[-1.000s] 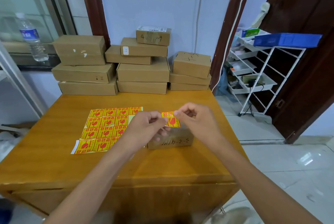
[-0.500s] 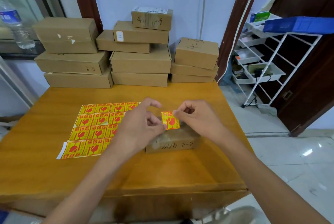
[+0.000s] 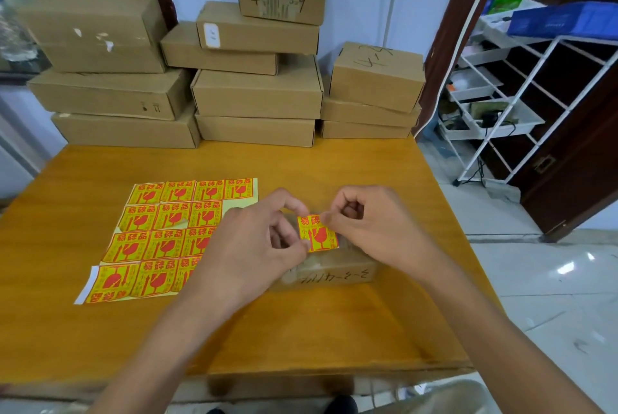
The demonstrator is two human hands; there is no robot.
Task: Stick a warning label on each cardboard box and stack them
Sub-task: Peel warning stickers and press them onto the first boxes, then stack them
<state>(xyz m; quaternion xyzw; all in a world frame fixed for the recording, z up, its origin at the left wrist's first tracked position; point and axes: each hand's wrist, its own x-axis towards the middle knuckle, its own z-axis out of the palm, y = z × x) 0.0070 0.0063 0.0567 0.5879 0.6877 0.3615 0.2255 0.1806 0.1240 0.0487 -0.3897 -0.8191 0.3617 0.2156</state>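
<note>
The person holds one warning label (image 3: 317, 233) between both hands, just above a small cardboard box (image 3: 334, 274) that lies on the wooden table (image 3: 334, 172) in front of them. The left hand (image 3: 254, 246) pinches the label's lower left corner, and the right hand (image 3: 371, 226) pinches its upper right corner with the other fingers curled in. Whether the label already touches the box top cannot be told, so this box is judged not yet finished. The label sheet (image 3: 160, 239) to the left shows several empty places, but no label is visible on the stacked boxes (image 3: 257, 92) at the far edge, so most of the work seems to remain. A white wire rack (image 3: 508, 106) stands at the right, well apart; nothing blocks the hands.
</note>
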